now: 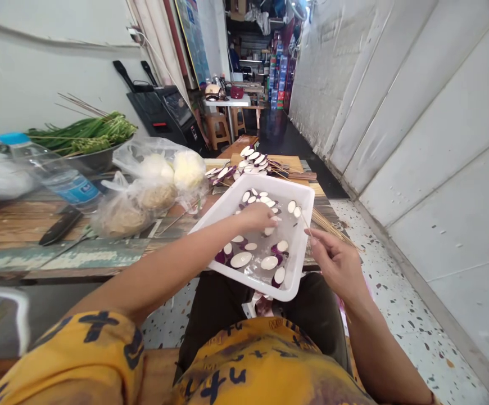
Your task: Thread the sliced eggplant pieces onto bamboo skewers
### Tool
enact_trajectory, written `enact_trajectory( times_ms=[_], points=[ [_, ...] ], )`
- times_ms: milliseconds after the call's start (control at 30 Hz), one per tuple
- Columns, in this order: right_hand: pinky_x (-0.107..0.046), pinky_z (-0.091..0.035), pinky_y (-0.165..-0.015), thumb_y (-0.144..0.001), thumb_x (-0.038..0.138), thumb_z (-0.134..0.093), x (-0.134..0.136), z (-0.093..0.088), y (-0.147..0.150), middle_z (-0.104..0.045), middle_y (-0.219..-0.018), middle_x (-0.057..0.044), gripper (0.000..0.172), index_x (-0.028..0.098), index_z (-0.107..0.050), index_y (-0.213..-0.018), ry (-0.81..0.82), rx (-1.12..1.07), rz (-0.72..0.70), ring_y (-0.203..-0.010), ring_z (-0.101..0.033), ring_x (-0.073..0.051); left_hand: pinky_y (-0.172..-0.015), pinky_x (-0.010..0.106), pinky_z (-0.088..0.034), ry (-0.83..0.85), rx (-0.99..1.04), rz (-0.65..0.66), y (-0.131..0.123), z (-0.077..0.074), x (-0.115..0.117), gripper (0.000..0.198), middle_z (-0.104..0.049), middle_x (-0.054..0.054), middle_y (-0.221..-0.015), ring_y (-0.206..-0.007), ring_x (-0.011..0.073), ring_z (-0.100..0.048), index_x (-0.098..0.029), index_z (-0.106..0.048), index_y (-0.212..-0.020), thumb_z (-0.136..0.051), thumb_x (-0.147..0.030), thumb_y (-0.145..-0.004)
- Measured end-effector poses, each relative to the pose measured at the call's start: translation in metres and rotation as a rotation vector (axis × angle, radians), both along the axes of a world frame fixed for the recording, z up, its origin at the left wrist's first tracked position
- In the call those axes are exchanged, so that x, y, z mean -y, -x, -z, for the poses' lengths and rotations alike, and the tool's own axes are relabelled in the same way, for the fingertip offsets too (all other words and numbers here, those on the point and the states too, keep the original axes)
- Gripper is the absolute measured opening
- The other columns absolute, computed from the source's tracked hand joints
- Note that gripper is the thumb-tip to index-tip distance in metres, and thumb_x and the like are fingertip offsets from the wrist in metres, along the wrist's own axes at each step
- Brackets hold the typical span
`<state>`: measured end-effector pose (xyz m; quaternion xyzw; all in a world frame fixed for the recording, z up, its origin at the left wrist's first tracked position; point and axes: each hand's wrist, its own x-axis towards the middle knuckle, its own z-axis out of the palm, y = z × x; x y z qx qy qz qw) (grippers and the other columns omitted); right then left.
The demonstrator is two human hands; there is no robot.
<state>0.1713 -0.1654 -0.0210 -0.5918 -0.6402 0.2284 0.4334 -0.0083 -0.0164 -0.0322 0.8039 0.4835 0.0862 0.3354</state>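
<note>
A white plastic tub [307, 197] holds water and several purple-skinned eggplant slices [241, 259], some floating apart and some bunched together. My left hand [256, 218] reaches into the tub, its fingers closed at a pale eggplant slice [268, 230]; the fingertips are partly hidden. Just outside the tub's right rim, my right hand [337, 260] pinches a thin wooden skewer [306, 223] between thumb and fingers. Two eggplant slices [294, 208] sit at the skewer's far end, over the tub.
Skewered eggplant slices [253, 160] lie piled on a board [289, 163] behind the tub. Bare skewers [331, 225] lie to the right. Leftward are bagged vegetables [152, 185], a water bottle [69, 183], a black-handled knife [61, 224] and a bowl of greens [93, 138].
</note>
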Motion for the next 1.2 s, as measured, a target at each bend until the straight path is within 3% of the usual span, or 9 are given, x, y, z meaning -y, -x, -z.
enact_trajectory(
  times_ms=[167, 333, 400, 600, 700, 1200],
  points=[
    [-0.025, -0.043, -0.051, -0.086, 0.034, -0.048, -0.002, 0.002, 0.002, -0.071, -0.078, -0.006, 0.036, 0.012, -0.067, -0.108, 0.021, 0.04, -0.022, -0.054, -0.055, -0.013, -0.057, 0.021, -0.038, 0.004, 0.386, -0.271, 0.001, -0.014, -0.006, 0.017, -0.061, -0.003, -0.057, -0.062, 0.0132, -0.056, -0.016, -0.068, -0.063, -0.069, -0.032, -0.068],
    [-0.023, -0.038, -0.048, -0.087, 0.031, -0.046, 0.0, 0.003, 0.004, -0.062, -0.058, 0.001, 0.038, 0.013, -0.064, -0.114, 0.05, 0.151, -0.094, -0.046, -0.047, -0.011, -0.062, 0.021, -0.048, 0.588, 0.844, -0.504, 0.007, -0.022, -0.008, 0.012, -0.07, 0.007, -0.078, -0.066, 0.012, -0.065, -0.011, -0.063, -0.078, -0.071, -0.019, -0.073],
    [-0.023, -0.035, -0.046, -0.087, 0.03, -0.045, 0.001, 0.003, 0.005, -0.055, -0.051, 0.003, 0.038, 0.013, -0.064, -0.116, 0.045, 0.187, -0.104, -0.043, -0.043, -0.011, -0.063, 0.021, -0.051, 0.7, 0.942, -0.553, 0.008, -0.024, -0.009, 0.01, -0.07, 0.009, -0.08, -0.068, 0.0132, -0.067, -0.01, -0.06, -0.08, -0.068, -0.011, -0.075],
    [-0.026, -0.045, -0.058, -0.088, 0.029, -0.045, -0.002, 0.008, 0.004, -0.068, -0.065, -0.003, 0.038, 0.014, -0.066, -0.115, 0.021, 0.167, -0.041, -0.055, -0.056, -0.015, -0.065, 0.021, -0.056, 0.815, 1.053, -0.53, 0.008, -0.028, -0.011, 0.006, -0.071, 0.012, -0.085, -0.077, 0.0163, -0.07, -0.007, -0.062, -0.086, -0.058, -0.005, -0.081],
    [-0.026, -0.046, -0.056, -0.087, 0.027, -0.045, -0.004, 0.009, 0.003, -0.071, -0.073, -0.005, 0.038, 0.015, -0.066, -0.116, 0.021, 0.169, -0.032, -0.057, -0.059, -0.016, -0.07, 0.022, -0.057, 0.816, 1.069, -0.49, 0.006, -0.028, -0.009, 0.008, -0.071, 0.014, -0.091, -0.08, 0.017, -0.069, -0.006, -0.063, -0.087, -0.058, -0.004, -0.081],
    [-0.029, -0.051, -0.061, -0.087, 0.024, -0.045, -0.004, 0.006, 0.004, -0.074, -0.081, -0.006, 0.037, 0.015, -0.066, -0.116, 0.017, 0.133, -0.047, -0.068, -0.066, -0.02, -0.066, 0.021, -0.057, 0.759, 1.092, -0.467, 0.003, -0.027, -0.006, 0.006, -0.069, 0.014, -0.085, -0.08, 0.0192, -0.07, -0.005, -0.063, -0.08, -0.058, -0.003, -0.081]
  ],
)
